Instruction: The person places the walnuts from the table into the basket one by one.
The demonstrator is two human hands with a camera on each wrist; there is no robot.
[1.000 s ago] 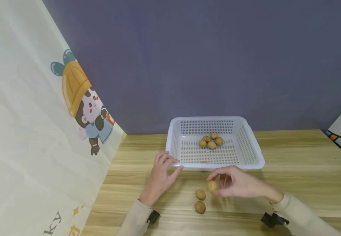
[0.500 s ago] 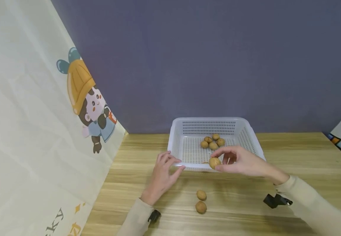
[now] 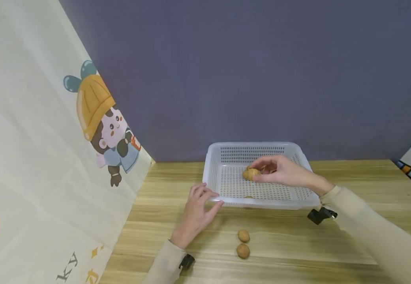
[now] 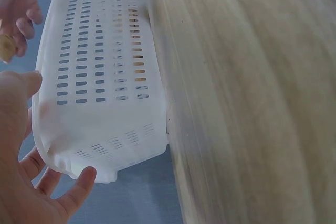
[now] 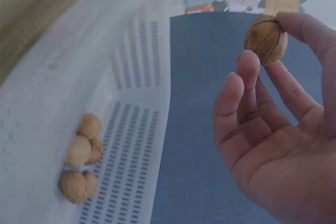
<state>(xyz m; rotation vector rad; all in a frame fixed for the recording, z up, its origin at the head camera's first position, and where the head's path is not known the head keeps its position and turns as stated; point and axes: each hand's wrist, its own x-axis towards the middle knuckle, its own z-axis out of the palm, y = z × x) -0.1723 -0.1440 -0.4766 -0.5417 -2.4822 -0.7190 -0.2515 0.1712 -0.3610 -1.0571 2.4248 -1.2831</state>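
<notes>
A white plastic basket point(image 3: 269, 203) with slotted walls stands on the wooden table. My left hand point(image 3: 195, 215) holds its near left corner, with the thumb outside the rim and fingers over it. My right hand point(image 3: 287, 172) is over the inside of the basket and pinches a walnut point(image 5: 266, 40) between thumb and fingertips. Several walnuts point(image 5: 76, 187) lie grouped on the basket floor; in the head view the right hand hides most of them. Two more, a farther walnut point(image 3: 243, 236) and a nearer walnut point(image 3: 243, 251), lie on the table in front of the basket.
The wooden table point(image 3: 177, 181) meets a dark blue-grey panel point(image 3: 226, 79) just behind the basket. At the left hangs a pale sheet point(image 3: 24, 118) with a cartoon figure. Each sleeve has a small black device at the wrist.
My right hand has carried the walnut from over the table, across the near rim, to above the walnuts inside the basket. The left hand stays at the corner.
</notes>
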